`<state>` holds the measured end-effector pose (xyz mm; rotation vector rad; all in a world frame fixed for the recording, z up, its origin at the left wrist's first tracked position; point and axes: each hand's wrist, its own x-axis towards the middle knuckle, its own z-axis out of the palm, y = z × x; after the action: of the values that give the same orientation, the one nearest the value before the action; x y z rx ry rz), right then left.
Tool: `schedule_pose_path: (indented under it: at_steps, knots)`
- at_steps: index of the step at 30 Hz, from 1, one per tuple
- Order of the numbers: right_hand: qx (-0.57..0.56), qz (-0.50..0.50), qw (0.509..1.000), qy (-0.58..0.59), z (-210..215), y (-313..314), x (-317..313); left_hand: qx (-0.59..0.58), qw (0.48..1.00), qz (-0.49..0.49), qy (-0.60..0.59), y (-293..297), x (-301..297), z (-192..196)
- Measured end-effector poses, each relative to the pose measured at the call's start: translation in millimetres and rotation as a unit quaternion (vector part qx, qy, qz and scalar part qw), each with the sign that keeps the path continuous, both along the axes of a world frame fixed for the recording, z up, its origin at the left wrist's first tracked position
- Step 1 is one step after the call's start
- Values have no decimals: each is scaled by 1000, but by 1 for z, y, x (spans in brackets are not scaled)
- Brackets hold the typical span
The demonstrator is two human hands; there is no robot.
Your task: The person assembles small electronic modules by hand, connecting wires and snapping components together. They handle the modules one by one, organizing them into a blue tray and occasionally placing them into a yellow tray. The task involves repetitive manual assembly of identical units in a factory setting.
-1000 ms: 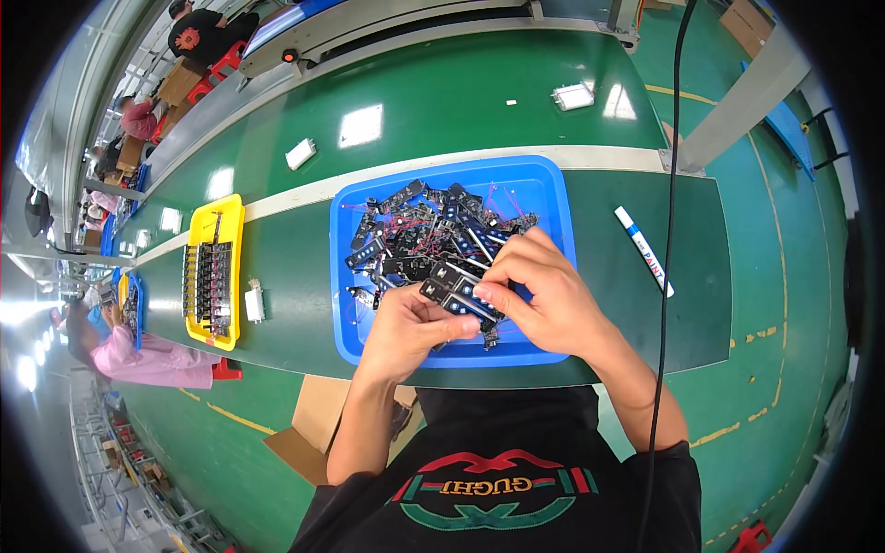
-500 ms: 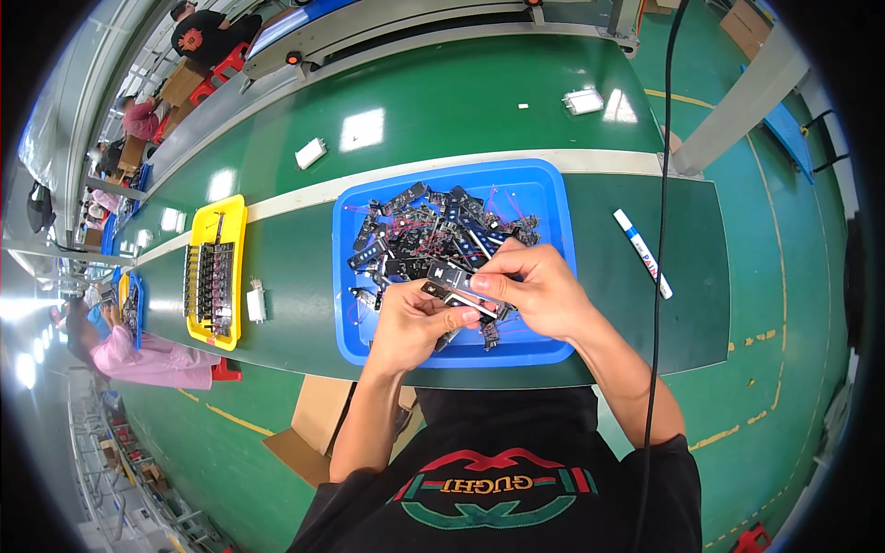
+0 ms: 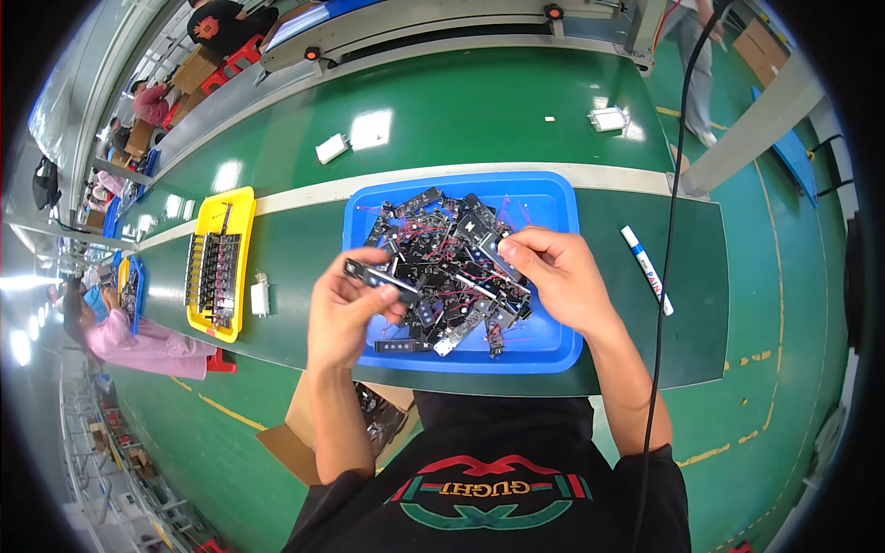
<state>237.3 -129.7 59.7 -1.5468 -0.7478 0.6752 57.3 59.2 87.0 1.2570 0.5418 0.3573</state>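
Between the fingers and thumb of my left hand [image 3: 346,309] is a narrow black electronic module [image 3: 380,279], held at a slant over the left side of a blue tray [image 3: 466,361]. My right hand [image 3: 560,276] pinches the end of another black module [image 3: 493,251] over the tray's right half. Beneath both hands, the tray holds a heap of similar black modules [image 3: 429,240] with thin red wires. Part of the heap is hidden by my hands.
Left of the blue tray, a yellow tray [image 3: 244,249] holds a row of black modules, with a white block [image 3: 260,295] beside it. A white marker with a blue cap [image 3: 647,270] lies right. Further white blocks [image 3: 332,148] rest on the green belt. A black cable [image 3: 660,350] hangs at right.
My hands have moved apart, the left going left with one module and the right staying over the tray with another. A person has come into view at the top right. The whole view has shifted slightly.
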Motion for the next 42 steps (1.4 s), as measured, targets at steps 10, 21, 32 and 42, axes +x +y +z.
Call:
schedule_pose_path:
  at_steps: [10,21,32,42]
  knots:
    - [-81,-76,956,-273,-8,-9,7,413,881,126,192,28,-6,-43]
    - [-80,-137,927,-339,-28,-39,-27,606,741,214,197,96,-55,-58]
    - [-89,-174,909,-369,-47,-45,-41,610,596,186,488,303,-199,-83]
    - [-147,-97,876,-449,-35,-44,-34,639,606,191,433,292,-191,-56]
